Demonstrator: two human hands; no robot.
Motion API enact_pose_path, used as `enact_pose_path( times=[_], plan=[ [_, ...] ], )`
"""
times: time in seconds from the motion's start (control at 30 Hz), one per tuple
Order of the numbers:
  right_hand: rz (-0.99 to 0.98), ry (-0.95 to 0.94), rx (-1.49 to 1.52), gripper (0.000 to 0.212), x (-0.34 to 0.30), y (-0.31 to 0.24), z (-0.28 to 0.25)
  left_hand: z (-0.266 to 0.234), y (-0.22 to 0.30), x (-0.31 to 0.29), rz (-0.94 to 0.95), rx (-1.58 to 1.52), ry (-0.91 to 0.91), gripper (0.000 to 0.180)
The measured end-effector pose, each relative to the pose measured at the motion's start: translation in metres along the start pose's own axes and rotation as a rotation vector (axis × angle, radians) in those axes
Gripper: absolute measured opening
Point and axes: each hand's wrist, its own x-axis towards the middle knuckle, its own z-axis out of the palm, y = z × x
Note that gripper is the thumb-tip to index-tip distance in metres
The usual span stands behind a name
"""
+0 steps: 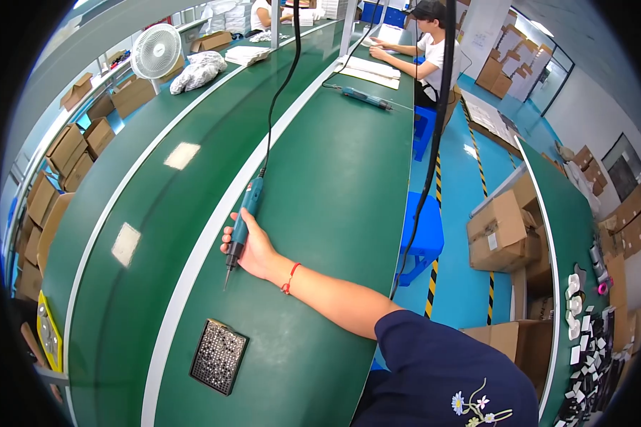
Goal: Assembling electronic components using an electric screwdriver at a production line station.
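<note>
My right hand [253, 245] is wrapped round a teal and black electric screwdriver [253, 196]. Its thumb lies along the body and the fingers curl round the far side. The thin bit points down toward the green bench [299, 356], and a black cord rises from the top end. Nearer to me, a shallow black tray [228, 388] filled with small silvery screws lies on the bench, apart from the hand. My left hand is out of view.
Left of the bench runs a green conveyor belt [149, 206] behind a pale rail. A second electric screwdriver [363, 98] lies farther off, near a seated co-worker [431, 57]. A dark cable [427, 185] hangs at right. Blue stools [421, 228] and cardboard boxes [502, 235] stand beyond.
</note>
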Motion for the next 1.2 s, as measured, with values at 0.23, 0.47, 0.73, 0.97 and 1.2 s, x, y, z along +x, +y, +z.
enact_pose_path(
  times=[0.23, 0.47, 0.73, 0.97, 1.2],
  plan=[
    [-0.004, 0.021, -0.022, 0.033, -0.003, 0.002, 0.003, -0.008, -0.008, 0.002, -0.068, -0.035, 0.052, 0.043],
    [-0.007, 0.003, -0.010, 0.034, -0.004, -0.012, -0.001, 0.013, -0.035, 0.002, -0.123, -0.111, 0.111, 0.041],
    [0.016, -0.009, 0.076, 0.022, 0.000, 0.035, 0.025, -0.027, 0.031, 0.005, -0.094, 0.233, 0.294, 0.039],
    [0.127, -0.279, -0.025, 0.031, 0.014, -0.039, -0.019, -0.123, 0.031, -0.083, -0.451, 0.984, 0.455, 0.024],
    [0.100, -0.305, -0.067, 0.029, 0.026, -0.034, -0.036, -0.152, 0.042, -0.124, -0.459, 0.605, 0.807, 0.018]
  ],
)
